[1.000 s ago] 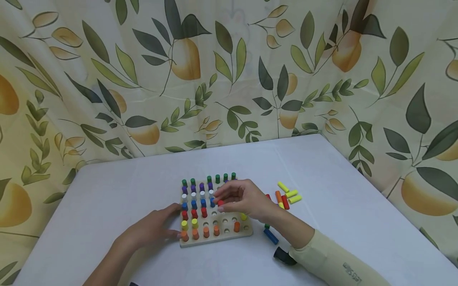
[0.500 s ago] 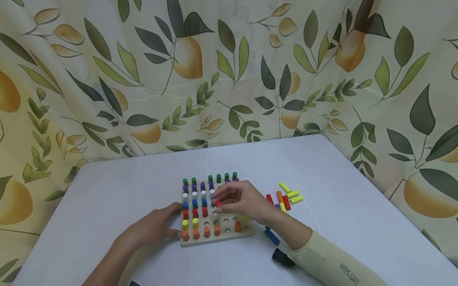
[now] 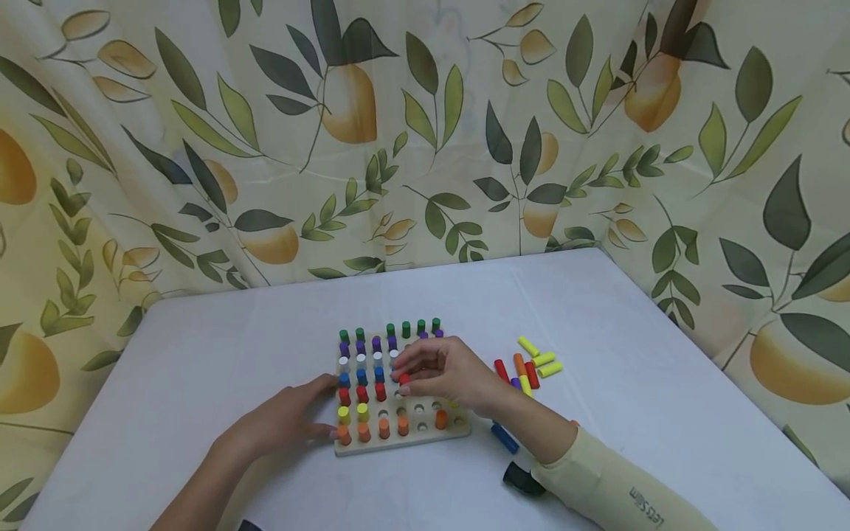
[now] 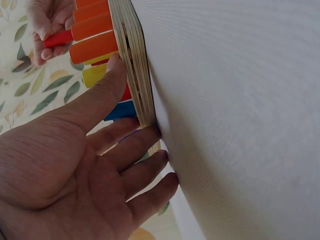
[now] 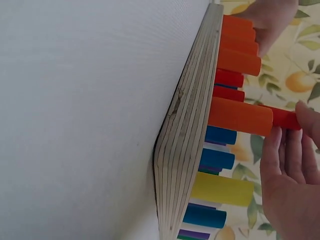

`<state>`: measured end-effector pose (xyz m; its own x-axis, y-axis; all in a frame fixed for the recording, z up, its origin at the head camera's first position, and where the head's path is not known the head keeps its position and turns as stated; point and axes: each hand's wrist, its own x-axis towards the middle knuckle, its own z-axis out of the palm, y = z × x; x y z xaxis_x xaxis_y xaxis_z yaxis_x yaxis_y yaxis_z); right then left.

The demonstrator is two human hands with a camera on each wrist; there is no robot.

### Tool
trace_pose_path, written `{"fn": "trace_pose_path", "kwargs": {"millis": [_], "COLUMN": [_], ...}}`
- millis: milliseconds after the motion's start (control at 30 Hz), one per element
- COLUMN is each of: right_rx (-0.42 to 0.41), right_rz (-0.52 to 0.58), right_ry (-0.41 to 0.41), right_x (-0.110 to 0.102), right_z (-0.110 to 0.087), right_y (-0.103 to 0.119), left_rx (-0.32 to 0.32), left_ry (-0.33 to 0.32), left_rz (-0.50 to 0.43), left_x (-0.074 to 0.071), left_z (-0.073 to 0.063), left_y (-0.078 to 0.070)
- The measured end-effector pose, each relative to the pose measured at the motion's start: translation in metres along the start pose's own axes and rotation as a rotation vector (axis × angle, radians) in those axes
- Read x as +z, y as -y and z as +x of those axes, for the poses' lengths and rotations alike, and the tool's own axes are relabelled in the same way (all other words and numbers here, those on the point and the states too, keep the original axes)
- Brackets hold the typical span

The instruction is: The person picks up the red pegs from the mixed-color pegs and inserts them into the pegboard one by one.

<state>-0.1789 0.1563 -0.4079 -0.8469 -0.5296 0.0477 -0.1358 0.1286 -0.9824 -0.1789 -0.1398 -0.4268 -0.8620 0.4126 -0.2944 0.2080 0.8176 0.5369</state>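
A wooden pegboard (image 3: 412, 444) lies on the table, with rows of green, purple, white, blue, red, yellow and orange pegs standing in it. My left hand (image 3: 279, 420) rests against its left side. In the left wrist view the thumb (image 4: 107, 82) touches the board edge beside an orange peg (image 4: 92, 47), and the other fingers reach along the side, their tips at the tabletop. Over the board, near the red row, my right hand (image 3: 446, 376) pinches a red peg (image 5: 282, 118) between thumb and fingers. The peg's lower end is hidden behind an orange peg (image 5: 240, 116) in the right wrist view.
Loose yellow pegs (image 3: 544, 359), red pegs (image 3: 532, 375) and an orange peg (image 3: 519, 363) lie right of the board. A blue peg (image 3: 505, 437) lies under the right forearm. A black object (image 3: 522, 479) shows beside the right sleeve. A patterned curtain (image 3: 425, 147) hangs behind the table.
The right hand, still pinching the red peg, has shifted slightly left over the board. The left hand has stayed at the board's side. The head view has moved a little.
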Motion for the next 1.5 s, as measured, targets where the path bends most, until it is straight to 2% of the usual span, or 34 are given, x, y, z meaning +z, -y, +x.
{"fn": "trace_pose_path", "kwargs": {"millis": [333,867,1033,1267,1500], "right_rx": [0.043,0.132,0.125,0.077,0.069], "right_rz": [-0.061,-0.081,-0.105,-0.211,-0.261], "right_ry": [0.008,0.009,0.025,0.034,0.014], "right_x": [0.005,0.003,0.002,0.003,0.002], "right_z": [0.01,0.017,0.018,0.018,0.018], "right_y": [-0.005,-0.012,-0.012,-0.011,-0.013], "left_rx": [-0.003,-0.015,-0.021,-0.037,-0.038], "left_ry": [0.005,0.009,0.01,0.008,0.001], "left_rz": [-0.016,-0.004,-0.001,0.001,-0.008], "left_x": [0.001,0.001,0.001,0.001,0.002], "left_z": [0.002,0.003,0.003,0.003,0.003], "left_y": [0.0,-0.003,-0.003,-0.001,0.001]}}
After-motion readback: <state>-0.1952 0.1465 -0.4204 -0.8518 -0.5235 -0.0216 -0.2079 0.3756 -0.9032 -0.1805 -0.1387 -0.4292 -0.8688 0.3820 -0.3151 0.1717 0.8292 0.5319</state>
